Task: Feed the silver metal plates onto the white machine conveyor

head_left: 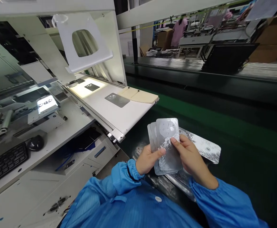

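Hands (171,155) around unlabelled metal plates (168,142)

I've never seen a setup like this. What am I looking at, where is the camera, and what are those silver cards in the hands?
The camera sits on a person's head, looking down at their own hands; there is no robot. The left hand and right hand, in blue sleeves, hold a fanned stack of thin silvery plates with small holes. More shiny pieces lie beneath on the dark conveyor belt. To the left stands a white machine; one plate lies on its white belt, another on a lit panel. A keyboard and mouse sit lower left.
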Tool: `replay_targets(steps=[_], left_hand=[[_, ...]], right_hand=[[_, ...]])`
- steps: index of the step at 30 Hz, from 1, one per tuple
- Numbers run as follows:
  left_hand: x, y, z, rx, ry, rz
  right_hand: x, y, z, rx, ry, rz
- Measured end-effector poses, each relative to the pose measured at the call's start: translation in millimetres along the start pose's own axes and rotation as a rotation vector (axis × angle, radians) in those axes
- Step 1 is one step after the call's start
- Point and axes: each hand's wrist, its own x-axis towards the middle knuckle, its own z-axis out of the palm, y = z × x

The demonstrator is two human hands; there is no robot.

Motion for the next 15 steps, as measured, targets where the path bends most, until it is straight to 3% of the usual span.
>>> replay_targets(steps=[5,12,15], left_hand=[[-0.2,-9.9,-6.7,-0.053,-0.018,-0.056],[2.1,-27.7,-18.7,-0.289,-0.203,-0.257],[-1.0,-39.6,-21.4,-0.327,-0.223,-0.247]], right_hand=[[-3.1,8.5,9.8,-0.025,-0.023,-0.072],[-8.6,1.0,11.6,0.01,-0.109,0.1],[-7.7,3.5,10.8,-0.13,-0.153,0.117]])
